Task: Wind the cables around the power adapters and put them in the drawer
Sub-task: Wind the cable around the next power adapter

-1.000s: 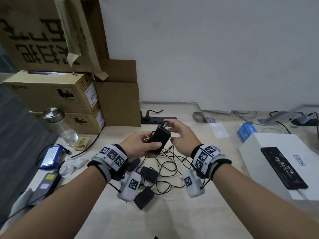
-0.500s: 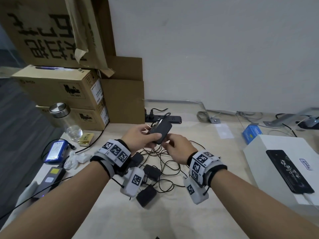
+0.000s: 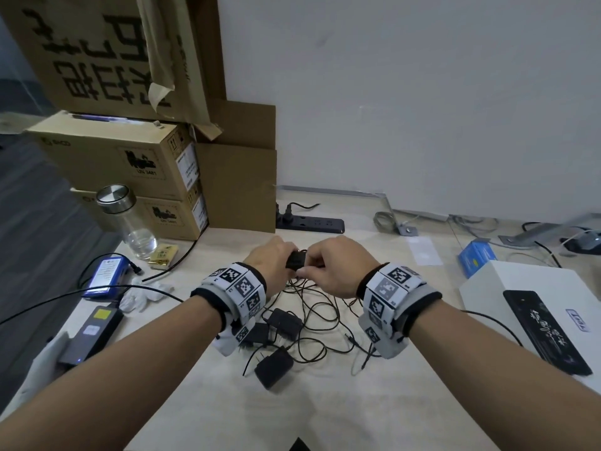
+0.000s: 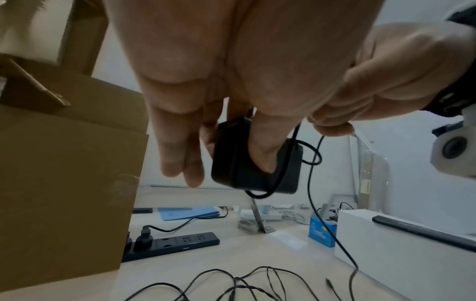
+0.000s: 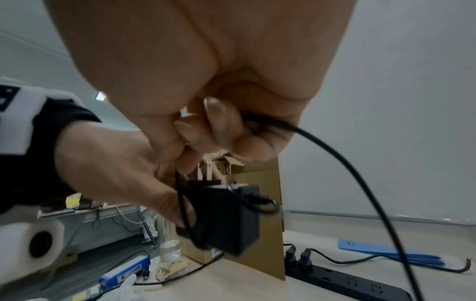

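Note:
My left hand [image 3: 274,260] grips a black power adapter [image 3: 296,260] above the table; in the left wrist view the thumb lies across the adapter [image 4: 255,160] with a cable turn around it. My right hand [image 3: 328,266] pinches that adapter's thin black cable [image 5: 335,154] just beside it, and the rest of the cable [image 4: 324,220] hangs down to the table. The adapter [image 5: 226,215] shows its prongs upward in the right wrist view. Three more black adapters [image 3: 273,366] lie in a tangle of cables [image 3: 318,317] beneath my wrists. No drawer is visible.
Stacked cardboard boxes [image 3: 130,157] stand at the back left, with a glass bottle [image 3: 130,222] and a blue battery pack [image 3: 104,278] in front. A black power strip [image 3: 312,224] lies at the back. A white box [image 3: 533,307] with a phone on it sits at right.
My hands have lowered toward the table and come closer together. The right hand has swung the cable around the adapter and now pinches it beside my left hand.

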